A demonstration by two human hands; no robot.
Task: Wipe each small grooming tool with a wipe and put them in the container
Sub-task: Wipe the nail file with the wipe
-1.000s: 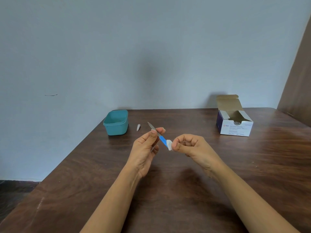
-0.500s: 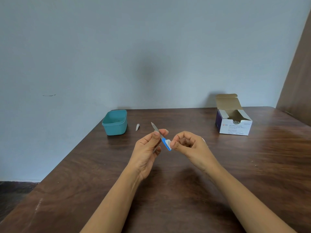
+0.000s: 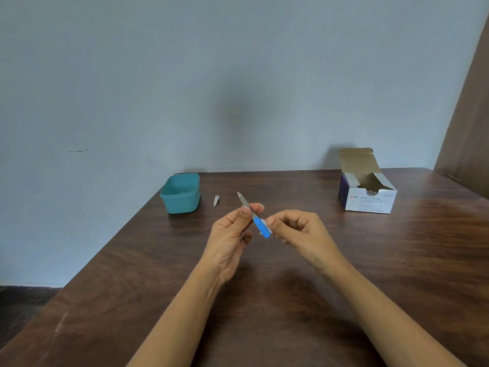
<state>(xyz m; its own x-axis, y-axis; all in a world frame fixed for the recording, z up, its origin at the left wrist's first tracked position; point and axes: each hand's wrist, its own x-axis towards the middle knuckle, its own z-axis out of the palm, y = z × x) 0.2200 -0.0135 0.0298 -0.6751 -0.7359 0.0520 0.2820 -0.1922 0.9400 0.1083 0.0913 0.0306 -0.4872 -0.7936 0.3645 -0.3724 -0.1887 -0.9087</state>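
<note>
Above the desk (image 3: 291,300), the left hand (image 3: 230,239) pinches a nail file (image 3: 254,215), its metal tip pointing to eleven o'clock, while the right hand (image 3: 296,231) presses a white wipe (image 3: 265,225) against its blue handle.

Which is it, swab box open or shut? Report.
Open: the alcohol swab box has its lid flap standing up at the back, inside showing.

Mostly hidden: wipe (image 3: 265,225), pinched betw. blue handle of nail file (image 3: 260,228) and fingertips of right hand (image 3: 299,231); white sliver only. Covered by thumb of left hand (image 3: 231,234): file's mid-section. Inside container (image 3: 182,202), nr far left corner of table (image 3: 132,287): pale speck on floor, too small to identify. Just beside it, small metal tool (image 3: 216,201): detail too fine to make out. On swab box (image 3: 370,203), nr far right corner: small print illegible; contents lost in shadow. Cut off at bottom of frame: both forearms, table's nr edge; at right, table's rt edge and brown panel (image 3: 471,115).
</note>
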